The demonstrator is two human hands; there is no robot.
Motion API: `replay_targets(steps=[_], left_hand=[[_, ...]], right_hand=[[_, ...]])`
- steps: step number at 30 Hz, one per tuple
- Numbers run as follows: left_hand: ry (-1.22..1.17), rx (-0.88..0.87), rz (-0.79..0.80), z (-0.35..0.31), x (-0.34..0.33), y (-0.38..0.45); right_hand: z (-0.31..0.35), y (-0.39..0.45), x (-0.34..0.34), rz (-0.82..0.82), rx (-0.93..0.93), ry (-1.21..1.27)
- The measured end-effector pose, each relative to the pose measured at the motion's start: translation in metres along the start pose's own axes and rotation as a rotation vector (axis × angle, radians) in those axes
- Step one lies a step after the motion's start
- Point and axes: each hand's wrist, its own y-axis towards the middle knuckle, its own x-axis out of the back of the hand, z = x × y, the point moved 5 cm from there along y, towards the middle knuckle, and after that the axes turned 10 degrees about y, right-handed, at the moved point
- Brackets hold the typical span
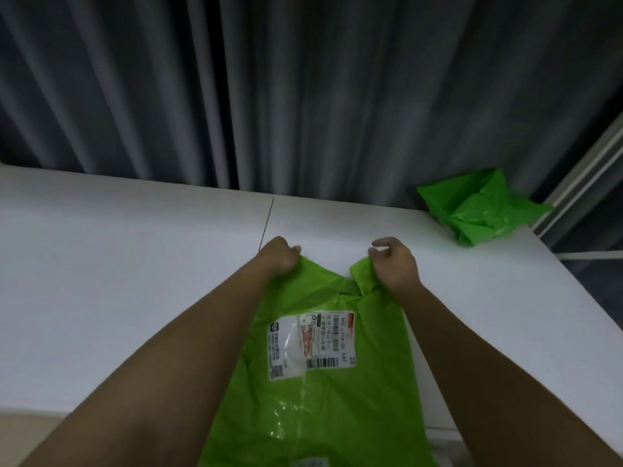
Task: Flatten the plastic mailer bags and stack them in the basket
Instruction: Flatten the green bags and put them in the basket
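Note:
A green plastic mailer bag (323, 392) with a white shipping label (312, 345) lies stretched lengthwise on the white table (118, 264), running from the near edge toward the middle. My left hand (278, 257) grips its far left corner. My right hand (392, 264) grips its far right corner, where the plastic is bunched and folded. A second green mailer bag (478, 207), crumpled, sits at the table's far right corner, away from both hands. No basket is in view.
A grey curtain (303, 89) hangs behind the table. A seam (268, 220) splits the tabletop in two. A white frame (586, 176) stands to the right, past the table's edge.

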Motion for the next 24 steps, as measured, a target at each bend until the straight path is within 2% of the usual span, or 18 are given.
replay_targets(steps=[4, 7, 10, 12, 14, 20, 24], left_hand=[[0.019, 0.058, -0.022, 0.004, -0.006, 0.008], [0.026, 0.059, 0.070, 0.013, -0.019, 0.011], [0.007, 0.055, 0.059, 0.017, -0.026, 0.009], [0.001, 0.077, 0.031, 0.019, -0.026, 0.004], [-0.046, 0.093, 0.003, 0.021, -0.024, -0.001], [-0.303, 0.031, -0.222, 0.025, 0.009, -0.029], [-0.526, 0.137, -0.445, 0.054, 0.041, -0.043]], right_hand=[[-0.002, -0.001, 0.003, -0.030, 0.121, 0.194], [-0.002, -0.005, 0.007, -0.075, 0.140, 0.287], [-0.001, -0.010, 0.008, 0.022, 0.042, 0.343], [-0.011, -0.017, 0.007, 0.148, -0.084, 0.277], [-0.019, -0.025, 0.014, 0.187, -0.128, 0.208], [-0.005, -0.041, 0.029, 0.055, 0.010, 0.320], [-0.022, -0.042, 0.052, -0.194, -0.107, 0.313]])
